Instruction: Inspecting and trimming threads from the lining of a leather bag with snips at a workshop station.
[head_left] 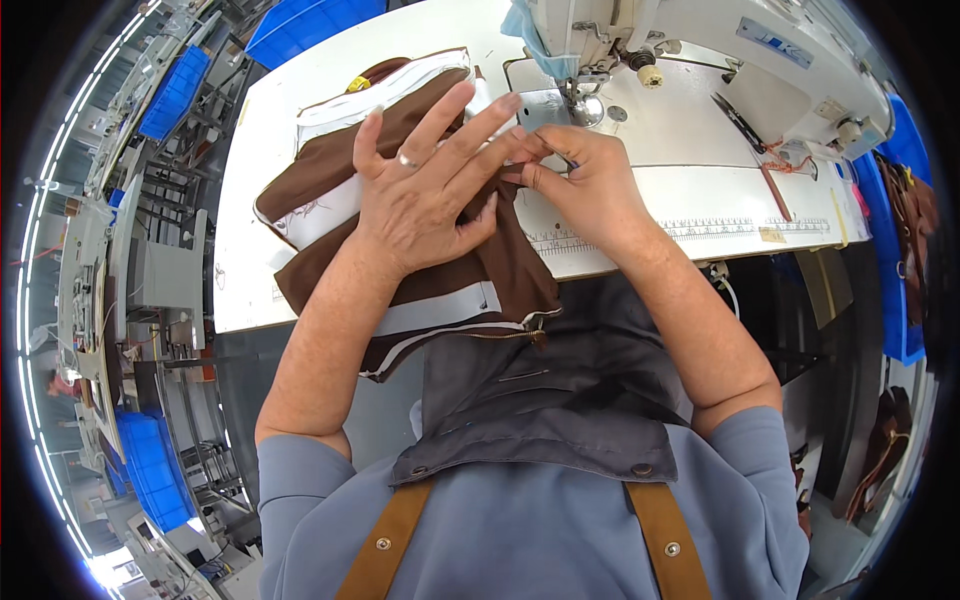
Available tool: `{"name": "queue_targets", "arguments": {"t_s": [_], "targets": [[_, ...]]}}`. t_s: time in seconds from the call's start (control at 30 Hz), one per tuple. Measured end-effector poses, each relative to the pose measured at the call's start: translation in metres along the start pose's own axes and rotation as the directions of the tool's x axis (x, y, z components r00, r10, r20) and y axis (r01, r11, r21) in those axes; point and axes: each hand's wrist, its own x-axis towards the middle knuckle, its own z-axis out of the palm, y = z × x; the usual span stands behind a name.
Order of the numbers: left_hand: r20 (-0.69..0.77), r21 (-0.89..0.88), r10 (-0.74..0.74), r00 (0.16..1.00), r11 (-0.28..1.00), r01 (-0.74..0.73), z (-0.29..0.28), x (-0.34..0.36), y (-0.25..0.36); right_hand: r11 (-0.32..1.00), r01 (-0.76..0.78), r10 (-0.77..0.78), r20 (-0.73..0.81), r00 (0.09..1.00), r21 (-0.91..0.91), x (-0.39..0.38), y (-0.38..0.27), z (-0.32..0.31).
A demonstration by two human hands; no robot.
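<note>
- White sewing table (300,290) fills the middle of the view, with blue bins (175,90) and racks of a workshop off at nine o'clock.
- A white sewing machine (700,40) stands at twelve to one o'clock; its presser foot (583,105) sits just above the hands.
- Brown-and-white fabric (330,160) lies from eleven o'clock down toward the table's near edge, where a fold hangs over.
- The left hand (420,190) lies flat on the fabric, fingers spread apart and pointing toward one o'clock, a ring on one of them.
- The right hand (585,185) has its fingertips pinched together on a small brown edge of the fabric, touching the left fingertips.
- That pinched edge lies just at six o'clock of the foot; the right hand is the nearer to it.
- The fabric's long axis runs from about ten o'clock to four o'clock, so the bulk trails away from the foot under the left palm.
- Scissors (738,122) and a printed ruler strip (700,230) lie at two o'clock, apart from both hands.
</note>
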Motion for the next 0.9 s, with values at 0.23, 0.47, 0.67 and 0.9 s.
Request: {"name": "queue_targets", "arguments": {"t_s": [0.23,0.47,0.67,0.9], "targets": [[0.124,-0.27,-0.055,0.991,0.959,0.087,0.004,0.027,0.0,0.987,0.002,0.018,0.121,0.992,-0.162,0.009,-0.01,-0.019],[0.302,-0.458,0.032,0.953,0.881,0.115,0.003,0.034,-0.025,0.997,-0.076,0.072,0.245,0.967,0.007,0.025,-0.001,-0.026],[0.376,-0.518,0.082,0.923,0.844,0.136,0.01,0.036,-0.032,0.99,-0.13,0.107,0.29,0.951,0.06,0.029,0.006,-0.029],[0.394,-0.529,0.049,0.918,0.829,0.183,0.01,0.035,-0.034,0.991,-0.13,0.133,0.292,0.947,-0.028,0.029,-0.003,-0.035]]}}
